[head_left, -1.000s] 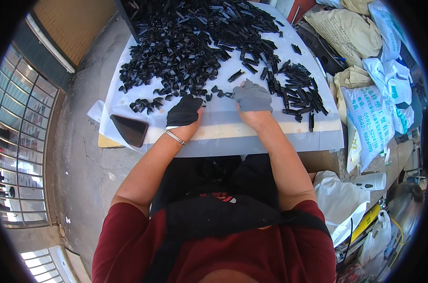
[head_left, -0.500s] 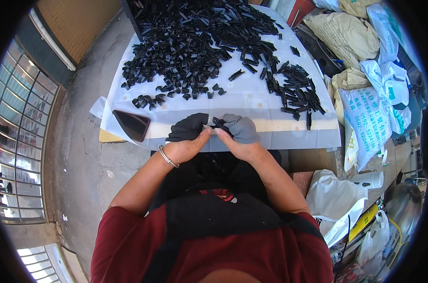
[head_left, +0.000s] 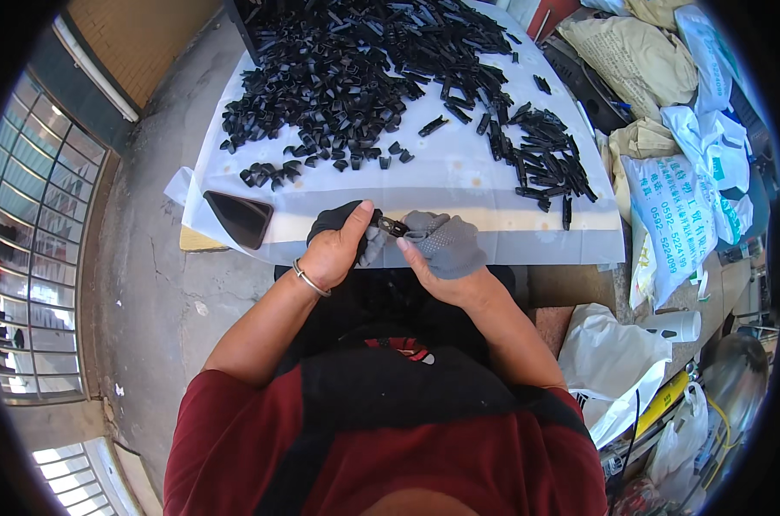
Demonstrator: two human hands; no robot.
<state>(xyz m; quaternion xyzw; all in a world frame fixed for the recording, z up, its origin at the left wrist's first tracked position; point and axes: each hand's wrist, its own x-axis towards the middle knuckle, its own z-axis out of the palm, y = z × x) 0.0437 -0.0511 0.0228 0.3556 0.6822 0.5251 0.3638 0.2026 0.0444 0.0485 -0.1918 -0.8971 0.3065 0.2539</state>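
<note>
Between my two hands, just over the table's near edge, is a small black plastic part (head_left: pixel 392 225). My left hand (head_left: pixel 338 239), in a black and grey glove with the thumb bare, is closed on its left end, the thumb pointing up. On the other end my right hand (head_left: pixel 441 248) closes with gloved grey fingers and a bare thumb. Beyond them lies a big heap of short curved black plastic pieces (head_left: pixel 312 112). Longer narrow black pieces (head_left: pixel 549 159) form a smaller pile at the right of the table.
A white cloth with a clear sheet covers the table (head_left: pixel 484 206). Left of my hands, a dark phone (head_left: pixel 239 219) lies near the edge. Full sacks (head_left: pixel 665 224) and a white plastic bag (head_left: pixel 609 353) crowd the right side. A barred window (head_left: pixel 41 249) is at far left.
My hands have drawn slightly apart, showing more of the black part between them. The left hand has turned so its thumb points upward; the right has shifted a little right and nearer me.
</note>
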